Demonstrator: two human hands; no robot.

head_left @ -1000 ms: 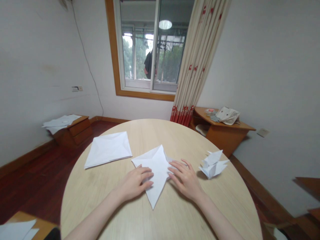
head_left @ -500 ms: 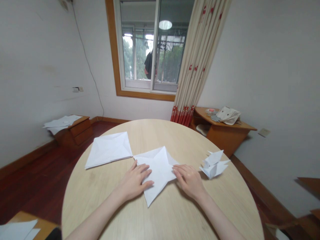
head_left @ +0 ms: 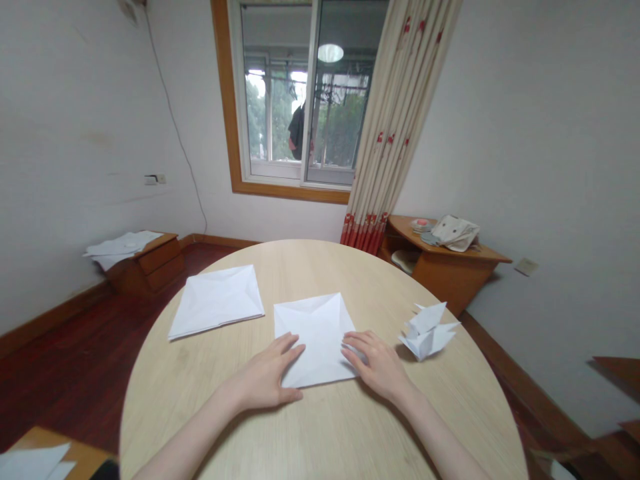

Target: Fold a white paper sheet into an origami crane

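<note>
A white sheet of creased paper (head_left: 320,347) lies squarely before me on the round table, its fold lines running in from the corners. My left hand (head_left: 275,370) rests on its left side, fingers spread, with the thumb at the near left corner. Over the right edge lies my right hand (head_left: 373,363), fingers stretched out on the paper. To the left sits a stack of white creased paper (head_left: 217,300). Folded white paper pieces (head_left: 427,331) with pointed tips stand close to my right hand, apart from it.
The round wooden table (head_left: 320,447) has its curved edge on all sides. A low cabinet (head_left: 155,257) with papers stands far left. At the far right is a corner desk (head_left: 440,280) with a cloth bag (head_left: 455,233), beside a curtain (head_left: 395,133).
The middle sheet has turned, from standing with a corner toward me to lying with a straight edge toward me. Both hands stay at its sides; my left hand has spread wider.
</note>
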